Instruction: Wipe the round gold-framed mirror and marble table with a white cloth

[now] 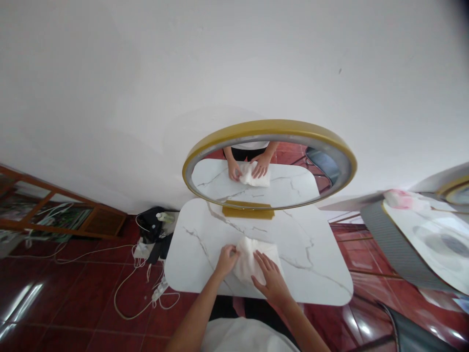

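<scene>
White cloth (246,266) lies rumpled on the near half of the tabletop (311,278), the gold-rimmed mirror (271,168) beyond it. I see the left hand's (226,260) grip pinching its left edge; the right hand's (273,281) rests wide on top.

Two hands (226,260) (273,282) (four, counting reflections (261,164)), one white cloth (245,264), two white tabletops (315,283) (414,234).
</scene>
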`<state>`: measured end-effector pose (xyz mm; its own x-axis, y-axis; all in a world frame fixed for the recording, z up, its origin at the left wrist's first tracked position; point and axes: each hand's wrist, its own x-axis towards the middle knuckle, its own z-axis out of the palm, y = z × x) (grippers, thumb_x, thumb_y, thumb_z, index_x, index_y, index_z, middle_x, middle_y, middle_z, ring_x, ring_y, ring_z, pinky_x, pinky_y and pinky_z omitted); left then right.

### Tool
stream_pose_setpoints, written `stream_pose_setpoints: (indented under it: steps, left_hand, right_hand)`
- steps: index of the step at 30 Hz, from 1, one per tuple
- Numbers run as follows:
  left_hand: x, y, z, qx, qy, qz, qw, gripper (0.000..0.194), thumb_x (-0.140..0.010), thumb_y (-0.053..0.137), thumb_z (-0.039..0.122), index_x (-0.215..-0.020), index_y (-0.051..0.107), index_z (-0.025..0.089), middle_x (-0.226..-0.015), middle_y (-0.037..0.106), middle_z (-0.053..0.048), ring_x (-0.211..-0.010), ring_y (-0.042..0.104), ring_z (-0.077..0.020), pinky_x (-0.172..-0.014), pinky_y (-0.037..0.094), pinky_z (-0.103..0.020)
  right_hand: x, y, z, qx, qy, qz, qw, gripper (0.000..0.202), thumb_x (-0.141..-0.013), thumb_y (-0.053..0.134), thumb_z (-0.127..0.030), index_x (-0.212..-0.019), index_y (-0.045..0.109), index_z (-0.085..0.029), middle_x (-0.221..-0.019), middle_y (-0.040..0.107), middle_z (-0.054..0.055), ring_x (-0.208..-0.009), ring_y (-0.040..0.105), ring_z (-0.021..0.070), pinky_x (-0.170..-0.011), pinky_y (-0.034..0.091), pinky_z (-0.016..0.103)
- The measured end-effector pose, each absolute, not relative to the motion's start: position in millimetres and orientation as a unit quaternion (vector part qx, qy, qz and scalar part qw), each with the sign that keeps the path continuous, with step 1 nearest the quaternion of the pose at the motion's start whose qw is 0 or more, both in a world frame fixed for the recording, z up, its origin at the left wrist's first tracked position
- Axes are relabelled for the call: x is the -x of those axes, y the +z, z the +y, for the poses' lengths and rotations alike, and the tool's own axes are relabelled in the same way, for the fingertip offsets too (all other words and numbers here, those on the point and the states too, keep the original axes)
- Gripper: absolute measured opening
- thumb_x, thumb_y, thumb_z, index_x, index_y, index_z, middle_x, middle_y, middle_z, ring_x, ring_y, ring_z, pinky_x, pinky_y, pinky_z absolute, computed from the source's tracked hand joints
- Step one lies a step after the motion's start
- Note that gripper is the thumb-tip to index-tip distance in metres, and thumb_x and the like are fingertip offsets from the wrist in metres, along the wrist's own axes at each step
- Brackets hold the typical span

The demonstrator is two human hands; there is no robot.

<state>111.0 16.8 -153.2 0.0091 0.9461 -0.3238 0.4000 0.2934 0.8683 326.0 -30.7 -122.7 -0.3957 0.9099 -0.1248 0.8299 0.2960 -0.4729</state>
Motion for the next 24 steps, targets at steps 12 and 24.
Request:
stream_pose_setpoints:
  steps: [12, 24]
  left_hand:
    - [-82.3, -112.3, 38.4, -0.582, 0.223, 0.587, 0.517, 0.031, -0.073, 0.061, 0.04, -0.097, 0.054, 0.021, -0.086, 0.057, 0.0, -0.082, 0.054, -0.0155, -0.079, 0.043, -0.028]
    - [-101.5, -84.7, 40.5, -0.636, 0.169, 0.571, 0.491, 0.026, -0.088, 0.037, 0.036, -0.106, 0.048, 0.02, -0.085, 0.059, 0.002, -0.078, 0.055, -0.0135, -0.072, 0.043, -0.024]
  right_hand:
    - [-343.7, -120.1, -35.5, 0.577, 0.252, -0.775, 0.059, 0.064, -0.084, 0.046, -0.053, -0.142, 0.027, -0.034, -0.147, 0.034, 0.002, -0.134, 0.031, 0.0245, -0.106, 0.031, 0.044]
    - [-360.1, -120.3, -36.1, 0.61, 0.191, -0.769, 0.022, 0.055, -0.083, 0.042, -0.034, -0.137, 0.038, -0.029, -0.138, 0.045, 0.005, -0.124, 0.041, 0.0241, -0.096, 0.036, 0.045]
